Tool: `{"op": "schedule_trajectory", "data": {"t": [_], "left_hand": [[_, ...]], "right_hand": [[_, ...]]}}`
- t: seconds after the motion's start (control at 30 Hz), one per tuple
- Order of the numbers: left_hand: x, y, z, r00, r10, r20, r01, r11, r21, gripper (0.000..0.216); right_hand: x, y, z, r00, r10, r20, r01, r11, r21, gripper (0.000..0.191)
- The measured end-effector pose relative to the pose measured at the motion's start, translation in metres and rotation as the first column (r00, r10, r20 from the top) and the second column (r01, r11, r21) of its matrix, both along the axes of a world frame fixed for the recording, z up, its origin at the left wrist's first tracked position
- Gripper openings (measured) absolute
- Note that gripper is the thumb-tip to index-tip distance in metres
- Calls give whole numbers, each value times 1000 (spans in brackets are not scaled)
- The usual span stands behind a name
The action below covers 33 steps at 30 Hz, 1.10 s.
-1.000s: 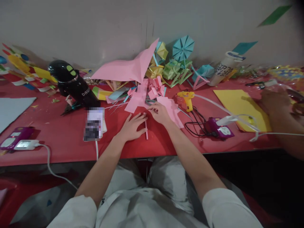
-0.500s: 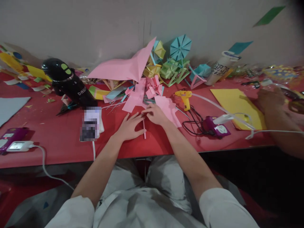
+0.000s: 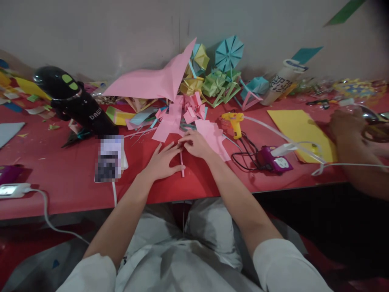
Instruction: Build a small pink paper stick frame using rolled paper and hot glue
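Grey wall (image 3: 136,24) runs along the far side of a red desk (image 3: 197,186) strewn with paper. Head view: a thin pink strip (image 3: 181,159) lies near the middle of the desk, pointing away from the body. The left hand (image 3: 162,162) rests palm down beside it, fingers spread wide, thumb on the strip's near part and fingertips by its far end. The right hand (image 3: 197,144) has closed the small gap seen a second ago; its fingertips now meet the left ones at that far end. Its grip is narrow, but I cannot tell whether it pinches the strip. This seems to put both hands on the same piece, the left steadying while the right works the end.

Just beyond lie pink cuttings (image 3: 172,119), with a large pink sheet (image 3: 152,83) behind them and folded shapes (image 3: 229,52) farther right. A yellow glue gun (image 3: 234,121) sits right of the hands; a black bottle (image 3: 82,111) leans at left. Far right, a co-worker's hand (image 3: 346,121) is beside yellow paper (image 3: 300,134).
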<state>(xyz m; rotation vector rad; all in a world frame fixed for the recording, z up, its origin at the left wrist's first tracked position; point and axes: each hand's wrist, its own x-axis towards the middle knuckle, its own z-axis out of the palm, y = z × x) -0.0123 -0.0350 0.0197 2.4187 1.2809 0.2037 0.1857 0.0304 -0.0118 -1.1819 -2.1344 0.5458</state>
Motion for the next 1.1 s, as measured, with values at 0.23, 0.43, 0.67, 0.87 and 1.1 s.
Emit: {"op": "schedule_trajectory", "data": {"t": [0.23, 0.43, 0.67, 0.87, 1.1], "left_hand": [[0, -1, 0, 1000, -1, 13, 1, 1000, 12, 72], [1, -1, 0, 1000, 11, -1, -11, 1000, -1, 72], [-1, 0, -2, 1000, 8, 0, -8, 1000, 5, 64], [0, 0, -1, 1000, 11, -7, -11, 1000, 13, 61], [0, -1, 1, 1000, 9, -11, -9, 1000, 5, 65]], "right_hand": [[0, -1, 1, 1000, -15, -16, 15, 1000, -15, 36], [0, -1, 0, 999, -17, -36, 17, 1000, -13, 37], [0, -2, 2, 998, -22, -55, 21, 999, -26, 37], [0, -3, 3, 998, -29, -61, 28, 999, -17, 36], [1, -2, 4, 998, -25, -53, 24, 1000, -17, 36]]}}
